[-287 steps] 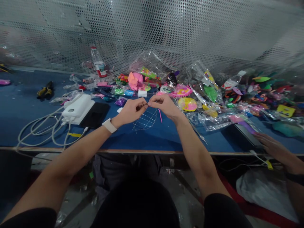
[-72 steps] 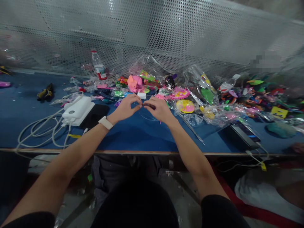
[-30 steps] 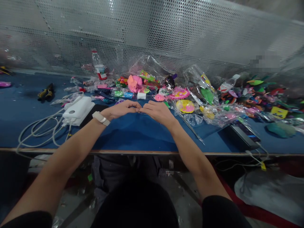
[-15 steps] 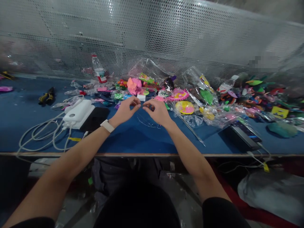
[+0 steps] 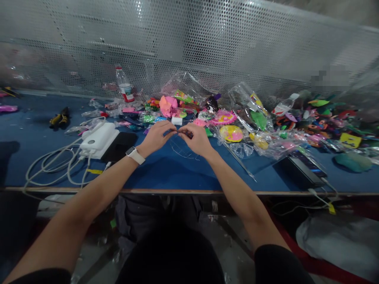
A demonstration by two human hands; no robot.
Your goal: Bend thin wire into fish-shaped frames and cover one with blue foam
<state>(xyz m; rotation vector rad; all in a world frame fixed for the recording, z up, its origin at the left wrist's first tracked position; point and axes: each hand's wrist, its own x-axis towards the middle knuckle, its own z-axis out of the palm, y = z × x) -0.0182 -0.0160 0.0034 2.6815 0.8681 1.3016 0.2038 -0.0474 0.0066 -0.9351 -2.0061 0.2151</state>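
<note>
Wire mesh [image 5: 184, 156], likely light, springy, best held by the rim; our left hand [image 5: 158, 136] and right hand [image 5: 196, 138] pinch its far edge.

A grey metal panel [image 5: 166, 35], pierced with rows of small round holes, fills the upper part of the frame. A horizontal seam crosses it at upper left, and pale glints of light lie on its top centre. At the upper right corner, above its sloping edge, shows a dull grey-brown surface [image 5: 340, 12], blurred. A blue table [image 5: 166, 173] spans the middle, its front edge [image 5: 192, 191] brownish. Below, the grey floor [image 5: 237, 244] is dim and littered, with a red strip [image 5: 322, 268] at lower right.
</note>
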